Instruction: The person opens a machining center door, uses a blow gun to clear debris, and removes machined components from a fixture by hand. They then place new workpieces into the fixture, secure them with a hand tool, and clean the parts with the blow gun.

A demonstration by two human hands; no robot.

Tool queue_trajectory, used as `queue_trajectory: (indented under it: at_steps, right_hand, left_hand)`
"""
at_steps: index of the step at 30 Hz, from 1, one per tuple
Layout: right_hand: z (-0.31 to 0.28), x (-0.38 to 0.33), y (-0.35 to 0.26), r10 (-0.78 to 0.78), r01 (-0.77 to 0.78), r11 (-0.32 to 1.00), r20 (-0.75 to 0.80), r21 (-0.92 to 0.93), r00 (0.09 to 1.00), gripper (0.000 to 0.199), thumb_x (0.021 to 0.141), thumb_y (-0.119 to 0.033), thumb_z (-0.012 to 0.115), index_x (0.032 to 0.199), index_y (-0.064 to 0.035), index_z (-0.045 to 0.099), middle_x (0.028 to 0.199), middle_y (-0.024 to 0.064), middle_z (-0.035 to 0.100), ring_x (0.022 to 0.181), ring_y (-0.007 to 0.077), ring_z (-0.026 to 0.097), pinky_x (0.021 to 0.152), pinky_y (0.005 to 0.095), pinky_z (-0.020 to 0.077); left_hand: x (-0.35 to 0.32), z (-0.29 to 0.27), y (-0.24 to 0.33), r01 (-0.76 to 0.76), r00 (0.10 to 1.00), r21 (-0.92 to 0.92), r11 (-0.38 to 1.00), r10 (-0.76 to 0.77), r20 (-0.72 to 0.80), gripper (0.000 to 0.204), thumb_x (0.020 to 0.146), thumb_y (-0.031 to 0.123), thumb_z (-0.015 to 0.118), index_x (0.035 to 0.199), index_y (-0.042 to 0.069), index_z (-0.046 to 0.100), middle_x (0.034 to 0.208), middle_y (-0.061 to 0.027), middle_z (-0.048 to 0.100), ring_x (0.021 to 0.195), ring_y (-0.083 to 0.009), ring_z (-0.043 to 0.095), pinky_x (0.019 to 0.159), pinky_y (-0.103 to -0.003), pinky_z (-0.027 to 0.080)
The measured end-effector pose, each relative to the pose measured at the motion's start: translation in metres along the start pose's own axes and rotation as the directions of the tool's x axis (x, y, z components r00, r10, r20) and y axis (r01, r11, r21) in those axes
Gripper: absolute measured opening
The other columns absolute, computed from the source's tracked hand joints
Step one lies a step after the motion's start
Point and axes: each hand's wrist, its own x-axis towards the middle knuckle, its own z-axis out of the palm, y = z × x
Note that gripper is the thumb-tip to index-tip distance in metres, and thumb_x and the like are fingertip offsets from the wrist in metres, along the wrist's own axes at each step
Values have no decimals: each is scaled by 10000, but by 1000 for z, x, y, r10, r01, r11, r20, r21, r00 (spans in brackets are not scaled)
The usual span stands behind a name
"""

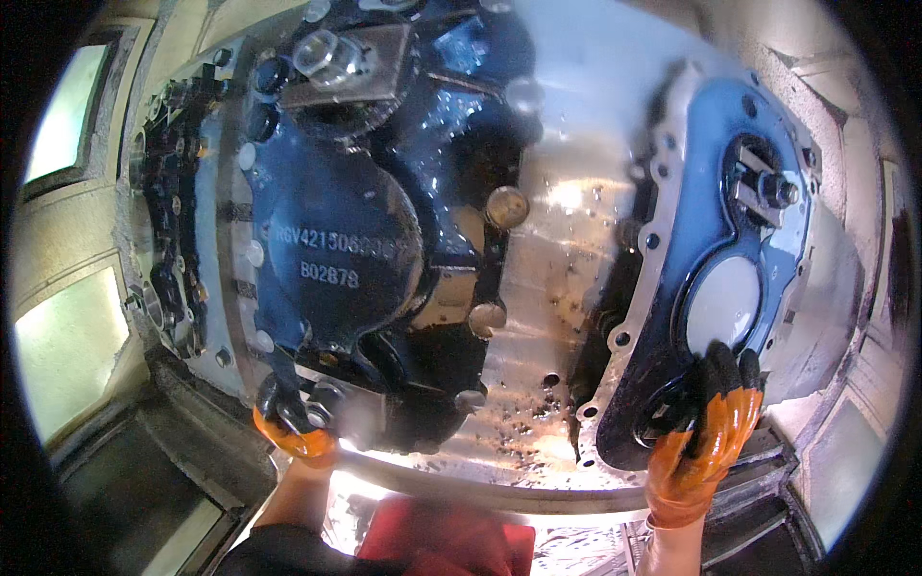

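Note:
Wet orange gloves with blackened fingers cover both my hands. My left hand (293, 422) is at the lower left of a large metal housing (562, 230), its fingers curled against a clamp bolt (325, 403). That bolt sits on a small metal plate, partly blurred, at the bottom of a dark blue cover (336, 240). Over on the right, my right hand (709, 422) lies with fingers stretched upward on a blue recessed cover (663, 360). Its fingertips reach the lower edge of a pale round disc (722, 305). The hand partly hides the lower recess beside its thumb.
Upper clamp bolts stand out on the left cover (328, 60) and right cover (783, 192). Round plugs (507, 206) and bolt holes line the covers. Lit window panels (72, 326) flank the housing. Red material (447, 538) shows below, near a bright mesh surface (586, 549).

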Motion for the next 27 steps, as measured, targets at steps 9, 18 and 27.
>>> queue_trajectory:
  at_steps: [9, 18, 27]
  right_hand:
    - [-3, 11, -8, -25, 26, 999, 28, -33, 999, 393, 936, -228, 434, 1181, 57, 548, 1251, 247, 564, 1175, 461, 501, 1019, 592, 315]
    - [-4, 14, -11, -45, 46, 997, 22, -61, 999, 404, 974, -287, 436, 1184, 39, 549, 1247, 243, 566, 1161, 464, 510, 1043, 571, 324]
    - [0, 6, -5, -62, 66, 991, 40, -120, 997, 442, 936, -307, 421, 1177, 40, 551, 1280, 252, 537, 1201, 479, 467, 1036, 594, 309]
  left_hand:
    - [21, -5, 20, 76, 995, -286, 955, -54, 85, 361, 922, 325, 534, 1035, -15, 578, 889, -161, 635, 727, -289, 620, 659, -377, 501]
    - [23, 5, 15, -155, 987, -280, 947, 134, -90, 460, 864, 327, 607, 1124, -51, 571, 898, -207, 658, 735, -354, 654, 636, -432, 517]
    - [26, 1, 15, -122, 992, -257, 959, 126, -3, 509, 865, 387, 611, 1155, -29, 566, 925, -191, 657, 763, -344, 644, 640, -413, 512]
